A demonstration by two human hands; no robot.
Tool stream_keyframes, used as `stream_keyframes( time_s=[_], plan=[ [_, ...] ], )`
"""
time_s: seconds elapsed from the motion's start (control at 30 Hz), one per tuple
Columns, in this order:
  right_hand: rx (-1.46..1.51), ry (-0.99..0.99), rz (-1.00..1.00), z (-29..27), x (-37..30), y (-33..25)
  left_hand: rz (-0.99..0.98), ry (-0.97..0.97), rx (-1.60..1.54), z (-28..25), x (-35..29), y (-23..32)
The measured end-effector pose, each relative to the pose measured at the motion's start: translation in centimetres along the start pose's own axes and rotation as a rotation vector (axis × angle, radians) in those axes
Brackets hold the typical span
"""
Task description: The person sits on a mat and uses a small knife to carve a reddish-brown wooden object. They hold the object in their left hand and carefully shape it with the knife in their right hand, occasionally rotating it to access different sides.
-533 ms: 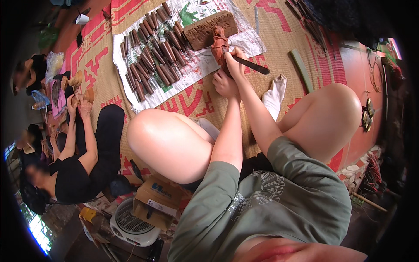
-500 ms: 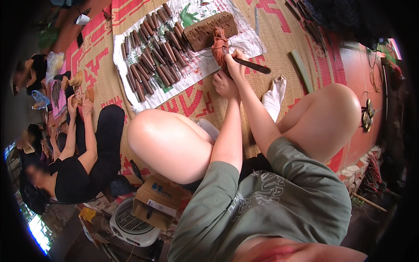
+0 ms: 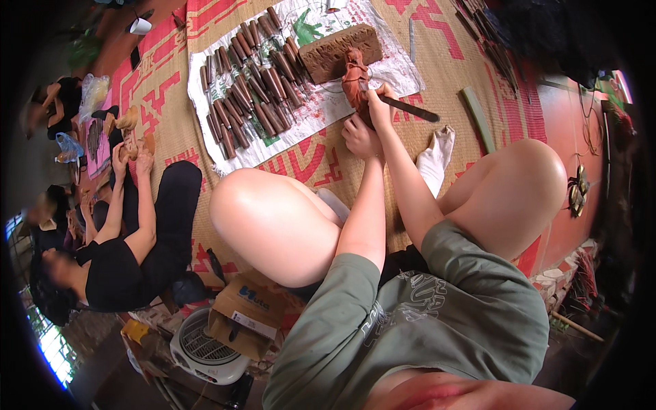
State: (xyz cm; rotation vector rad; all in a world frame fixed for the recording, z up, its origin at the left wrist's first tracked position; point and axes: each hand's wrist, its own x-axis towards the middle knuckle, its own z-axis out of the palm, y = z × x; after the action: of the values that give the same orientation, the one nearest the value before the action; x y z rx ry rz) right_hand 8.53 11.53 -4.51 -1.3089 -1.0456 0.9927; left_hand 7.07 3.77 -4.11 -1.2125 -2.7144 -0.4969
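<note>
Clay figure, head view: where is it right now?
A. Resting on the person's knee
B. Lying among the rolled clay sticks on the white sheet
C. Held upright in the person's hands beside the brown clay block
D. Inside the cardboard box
C: the clay figure stands upright between the left hand and the right hand, next to the clay block, apart from the rows of clay sticks.

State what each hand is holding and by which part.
Left hand grips the reddish-brown clay figure at its lower end. Right hand holds a dark flat blade tool by its near end.
</note>
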Motion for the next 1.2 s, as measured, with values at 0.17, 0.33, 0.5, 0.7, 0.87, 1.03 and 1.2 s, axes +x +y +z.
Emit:
stream_keyframes(
  time_s=[0.17, 0.33, 0.5, 0.7, 0.87, 1.03, 1.2],
  plan=[
    [-0.022, 0.025, 0.002, 0.3, 0.3, -0.3, 0.013, -0.01, 0.055, 0.1, 0.1, 0.1],
    [0.064, 0.033, 0.019, 0.4, -0.1, -0.8, -0.002, 0.012, -0.007, 0.1, 0.0, 0.0],
    [-0.056, 0.072, -0.012, 0.7, 0.2, -1.1, 0.009, -0.004, 0.046, 0.1, 0.2, 0.1],
    [0.071, 0.072, 0.062, 0.8, 0.0, -1.1, -0.006, 0.029, 0.003, 0.2, 0.0, 0.0],
    [-0.061, 0.081, -0.051, 0.3, 0.0, -0.6, -0.014, 0.008, 0.051, 0.2, 0.0, 0.0],
    [0.092, 0.051, 0.043, 0.5, 0.2, -0.8, 0.001, 0.016, 0.0, -0.1, 0.0, 0.2],
    [-0.168, 0.088, -0.155, 0.3, -0.5, -2.0, -0.016, 0.01, 0.042, 0.3, 0.2, 0.0]
  ],
)
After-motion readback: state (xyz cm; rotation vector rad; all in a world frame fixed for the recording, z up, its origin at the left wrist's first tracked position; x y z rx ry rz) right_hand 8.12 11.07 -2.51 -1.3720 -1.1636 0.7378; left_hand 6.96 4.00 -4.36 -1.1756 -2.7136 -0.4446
